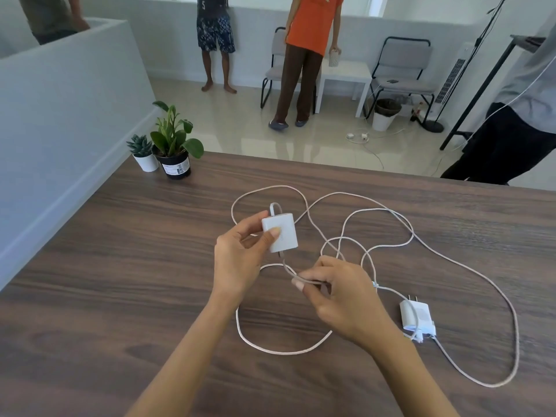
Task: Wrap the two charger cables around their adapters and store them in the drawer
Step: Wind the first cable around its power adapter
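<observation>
My left hand (240, 260) holds a white charger adapter (281, 233) above the wooden table (120, 296), thumb on its face. Its white cable (285, 352) leaves the adapter's lower end and runs into my right hand (337, 299), which pinches it between fingers and thumb. The rest of that cable lies in loose loops on the table. A second white adapter (416, 317) with prongs facing away lies flat to the right of my right hand; its long cable (511, 311) sprawls in wide loops across the right side of the table. No drawer is in view.
Two potted plants (168, 145) stand at the table's far left corner next to a grey partition wall (60, 115). Beyond the table several people stand on the tiled floor, with chairs (403, 67), a white side table (346, 76) and a white bin (385, 114).
</observation>
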`<move>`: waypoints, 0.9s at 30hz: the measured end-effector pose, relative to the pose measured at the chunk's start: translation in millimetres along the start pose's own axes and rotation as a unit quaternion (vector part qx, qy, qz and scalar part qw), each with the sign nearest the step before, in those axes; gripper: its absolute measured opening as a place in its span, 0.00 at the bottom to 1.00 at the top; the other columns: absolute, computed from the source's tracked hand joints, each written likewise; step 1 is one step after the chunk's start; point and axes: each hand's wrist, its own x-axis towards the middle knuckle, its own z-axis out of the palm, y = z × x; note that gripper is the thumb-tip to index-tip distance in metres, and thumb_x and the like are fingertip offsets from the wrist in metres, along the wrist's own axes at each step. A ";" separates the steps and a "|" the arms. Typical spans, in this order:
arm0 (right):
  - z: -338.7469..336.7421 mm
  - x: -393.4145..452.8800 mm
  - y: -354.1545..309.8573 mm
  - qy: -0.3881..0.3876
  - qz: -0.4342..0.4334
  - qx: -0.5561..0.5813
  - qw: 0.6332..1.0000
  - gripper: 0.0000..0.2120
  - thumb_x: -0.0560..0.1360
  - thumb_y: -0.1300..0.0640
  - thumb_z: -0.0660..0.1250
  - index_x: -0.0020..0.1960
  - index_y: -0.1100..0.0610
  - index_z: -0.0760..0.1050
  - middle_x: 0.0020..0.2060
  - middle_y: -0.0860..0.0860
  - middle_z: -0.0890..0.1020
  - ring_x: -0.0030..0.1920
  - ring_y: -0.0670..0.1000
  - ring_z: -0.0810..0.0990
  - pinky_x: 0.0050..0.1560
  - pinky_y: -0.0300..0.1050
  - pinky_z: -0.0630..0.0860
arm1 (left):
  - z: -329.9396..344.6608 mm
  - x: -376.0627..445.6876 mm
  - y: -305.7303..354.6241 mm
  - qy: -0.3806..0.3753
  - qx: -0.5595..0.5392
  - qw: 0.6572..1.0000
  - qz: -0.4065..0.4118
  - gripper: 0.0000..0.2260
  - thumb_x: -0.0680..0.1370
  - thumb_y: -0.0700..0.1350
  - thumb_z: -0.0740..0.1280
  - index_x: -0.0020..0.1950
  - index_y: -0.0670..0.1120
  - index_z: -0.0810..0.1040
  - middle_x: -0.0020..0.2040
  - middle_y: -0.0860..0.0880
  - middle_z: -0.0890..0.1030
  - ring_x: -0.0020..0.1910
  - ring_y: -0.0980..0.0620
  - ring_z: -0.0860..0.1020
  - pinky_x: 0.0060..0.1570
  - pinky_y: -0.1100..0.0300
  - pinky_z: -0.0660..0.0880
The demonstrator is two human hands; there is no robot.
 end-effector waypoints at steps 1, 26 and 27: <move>-5.5 1.1 -3.8 -0.007 -0.009 0.003 1.000 0.10 0.72 0.46 0.63 0.44 0.48 0.81 0.32 0.45 0.74 0.35 0.46 0.73 0.35 0.46 0.72 | -0.5 0.4 -2.0 0.005 0.004 1.000 -0.001 0.13 0.73 0.39 0.72 0.53 0.54 0.80 0.47 0.52 0.85 0.44 0.56 0.83 0.47 0.58 0.79; -14.7 73.7 31.4 0.036 0.156 0.409 0.898 0.03 0.70 0.59 0.72 0.43 0.56 0.84 0.36 0.48 0.86 0.34 0.42 0.79 0.36 0.33 0.72 | 4.4 -18.6 8.9 -0.108 -0.051 0.993 0.004 0.15 0.72 0.38 0.71 0.59 0.43 0.80 0.50 0.44 0.84 0.48 0.46 0.84 0.46 0.54 0.81; -12.9 71.4 32.3 0.041 0.167 0.409 0.896 0.03 0.70 0.58 0.72 0.42 0.55 0.84 0.33 0.48 0.85 0.29 0.40 0.75 0.31 0.32 0.69 | 4.2 -17.9 9.6 -0.106 -0.055 0.993 0.004 0.16 0.72 0.38 0.71 0.59 0.42 0.80 0.50 0.44 0.84 0.48 0.45 0.84 0.46 0.53 0.81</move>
